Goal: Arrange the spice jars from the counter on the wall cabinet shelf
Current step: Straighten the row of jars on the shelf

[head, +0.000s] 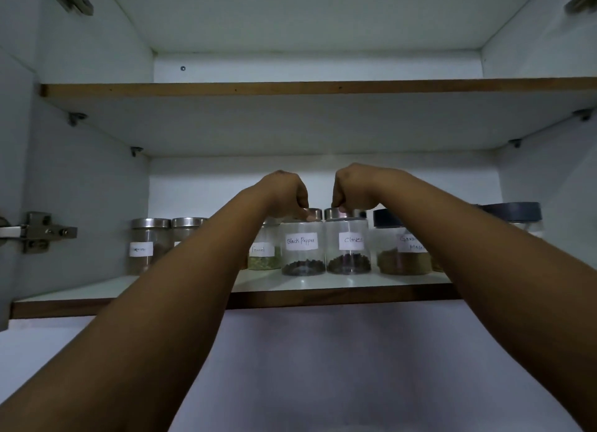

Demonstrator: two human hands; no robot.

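Both hands are up in the cabinet working the lids: the left hand (284, 189) has its fingers curled down onto the steel cap of the Black Pepper jar (302, 242), and the right hand (350, 186) is doing the same on the Cloves jar (348, 241); so each hand is pinched on a lid, not loose. Those two jars stand upright and just about touching, near the front of the lower shelf (80, 294).

Progress looks pretty far along to me; there's already a row up there: a Fennel jar (263, 254) just left of the pepper, half hidden by the forearm, two more steel-lidded jars (150, 244) further left, and on the right a dark-lidded Garam Masala jar (402, 247) plus another dark-lidded jar (513, 213) behind the right arm. Can't see the counter at all, so no idea whether more are waiting down there; my guess is this is final nudging of the last pair into line.

Material-wise: clear cylindrical jars, glass or plastic I can't tell; brushed metal caps; white handwritten paper labels; dark peppercorns and cloves only filling the bottoms. Shelf is smooth white laminate with a brown wood-look edge; upper shelf (290, 89) shows only its underside.
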